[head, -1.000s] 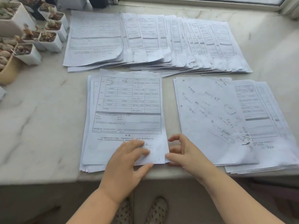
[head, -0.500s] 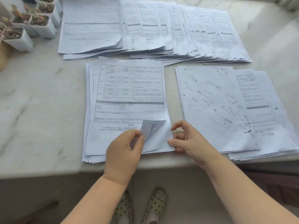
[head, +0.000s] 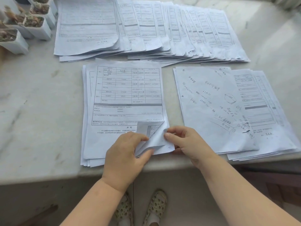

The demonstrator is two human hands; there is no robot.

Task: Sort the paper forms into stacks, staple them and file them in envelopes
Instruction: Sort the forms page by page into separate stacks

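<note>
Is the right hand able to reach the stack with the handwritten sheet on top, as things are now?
Probably yes. The handwritten stack lies just right of the right hand, nothing between them, but that hand is pinching the lifted corner and must release it first.

We see matt white paper forms, near stack (head: 123,101), thin and slightly crinkled. Right stack (head: 211,108) same paper, ink-scribbled. Far fanned sheets (head: 162,30) curl at edges. Countertop (head: 40,103) polished pale marble, grey veins. Far-left planters (head: 39,28) smooth white plastic.
</note>
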